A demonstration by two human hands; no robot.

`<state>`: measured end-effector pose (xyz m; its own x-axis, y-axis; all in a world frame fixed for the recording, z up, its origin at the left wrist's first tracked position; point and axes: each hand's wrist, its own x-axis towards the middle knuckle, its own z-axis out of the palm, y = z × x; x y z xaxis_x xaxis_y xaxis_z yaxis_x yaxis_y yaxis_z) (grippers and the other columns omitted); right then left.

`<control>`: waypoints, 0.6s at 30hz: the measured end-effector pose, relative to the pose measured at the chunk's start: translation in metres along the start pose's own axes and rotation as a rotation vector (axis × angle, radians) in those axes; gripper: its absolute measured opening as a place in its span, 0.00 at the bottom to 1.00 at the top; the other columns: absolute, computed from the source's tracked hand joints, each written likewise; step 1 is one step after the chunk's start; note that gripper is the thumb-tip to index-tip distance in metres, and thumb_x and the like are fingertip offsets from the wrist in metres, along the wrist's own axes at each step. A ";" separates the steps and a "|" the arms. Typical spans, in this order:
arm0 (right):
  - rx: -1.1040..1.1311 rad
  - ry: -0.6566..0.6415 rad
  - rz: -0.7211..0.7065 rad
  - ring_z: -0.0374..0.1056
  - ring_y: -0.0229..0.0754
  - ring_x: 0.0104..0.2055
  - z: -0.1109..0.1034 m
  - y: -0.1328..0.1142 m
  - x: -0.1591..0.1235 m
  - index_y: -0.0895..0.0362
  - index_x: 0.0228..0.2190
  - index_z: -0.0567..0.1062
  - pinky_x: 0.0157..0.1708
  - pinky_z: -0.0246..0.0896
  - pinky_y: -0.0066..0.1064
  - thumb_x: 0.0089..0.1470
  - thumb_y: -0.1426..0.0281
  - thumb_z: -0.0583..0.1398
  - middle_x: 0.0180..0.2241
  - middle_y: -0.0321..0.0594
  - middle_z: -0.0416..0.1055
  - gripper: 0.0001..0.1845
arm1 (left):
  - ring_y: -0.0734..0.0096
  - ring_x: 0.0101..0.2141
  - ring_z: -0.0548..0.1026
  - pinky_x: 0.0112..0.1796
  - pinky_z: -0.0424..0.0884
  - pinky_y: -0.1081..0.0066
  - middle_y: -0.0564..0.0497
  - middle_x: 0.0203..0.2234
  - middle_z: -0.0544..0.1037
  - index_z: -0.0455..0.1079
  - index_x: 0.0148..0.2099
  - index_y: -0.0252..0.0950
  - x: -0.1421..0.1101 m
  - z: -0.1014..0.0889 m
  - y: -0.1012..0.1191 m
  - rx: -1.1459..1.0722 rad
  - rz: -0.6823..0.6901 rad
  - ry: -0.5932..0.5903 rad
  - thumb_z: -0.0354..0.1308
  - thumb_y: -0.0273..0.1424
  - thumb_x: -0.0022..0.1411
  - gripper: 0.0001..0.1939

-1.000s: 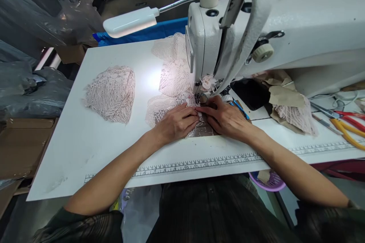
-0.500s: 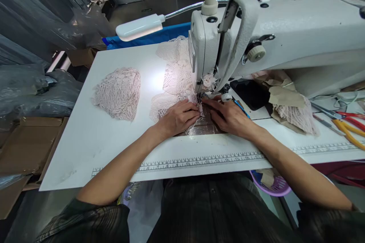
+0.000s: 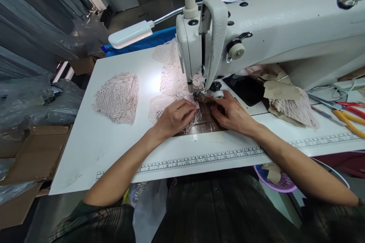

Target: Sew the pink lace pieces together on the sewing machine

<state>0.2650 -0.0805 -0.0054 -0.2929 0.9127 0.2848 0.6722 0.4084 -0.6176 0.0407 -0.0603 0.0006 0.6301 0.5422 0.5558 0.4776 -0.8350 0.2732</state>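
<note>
Pale pink lace [image 3: 171, 79] runs along the left side of the sewing machine [image 3: 196, 45], and its near end lies by the presser foot [image 3: 199, 98]. My left hand [image 3: 177, 117] pinches the edge of this lace between thumb and fingertips, just in front of the foot. On the right of the foot, my right hand [image 3: 232, 115] rests over the metal plate [image 3: 207, 121] with thumb and forefinger apart, nothing visible between them. Its remaining fingers are partly hidden. A small fabric rosette [image 3: 197, 80] sits on the machine head above the needle area.
Another lace piece [image 3: 117, 98] lies on the white table [image 3: 85, 152] at left. A lamp [image 3: 131, 35] lights the work. Right of the machine bed are a black flat object [image 3: 247, 90], lace with brown paper [image 3: 291, 102] and yellow-handled scissors [image 3: 349, 123]. A purple basket [image 3: 281, 184] hangs below the edge.
My left fingers have gone from lying flat on the lace to pinching its edge. My right hand has drawn slightly away from the presser foot. The camera view has shifted a little.
</note>
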 end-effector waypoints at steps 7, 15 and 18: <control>0.003 -0.035 -0.034 0.65 0.44 0.38 -0.001 0.002 0.000 0.59 0.50 0.75 0.41 0.65 0.38 0.61 0.70 0.54 0.41 0.48 0.67 0.18 | 0.73 0.36 0.78 0.36 0.78 0.71 0.48 0.35 0.79 0.74 0.41 0.32 -0.001 0.004 0.003 -0.114 -0.084 0.124 0.57 0.26 0.66 0.05; -0.075 -0.069 -0.192 0.66 0.45 0.40 0.006 0.007 0.002 0.57 0.52 0.75 0.43 0.66 0.37 0.62 0.71 0.52 0.42 0.49 0.67 0.20 | 0.70 0.34 0.77 0.36 0.73 0.66 0.48 0.34 0.80 0.74 0.37 0.33 -0.007 0.011 -0.003 0.135 0.061 -0.057 0.57 0.26 0.67 0.06; -0.162 -0.096 -0.225 0.66 0.45 0.39 0.009 0.009 0.003 0.56 0.54 0.74 0.42 0.66 0.37 0.61 0.72 0.53 0.42 0.50 0.66 0.22 | 0.70 0.35 0.77 0.38 0.74 0.66 0.48 0.34 0.80 0.73 0.38 0.33 -0.008 0.012 -0.004 0.124 0.068 -0.057 0.56 0.26 0.67 0.05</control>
<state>0.2635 -0.0738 -0.0167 -0.5048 0.7994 0.3258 0.6805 0.6007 -0.4196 0.0413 -0.0606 -0.0144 0.6955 0.4922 0.5235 0.5023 -0.8540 0.1355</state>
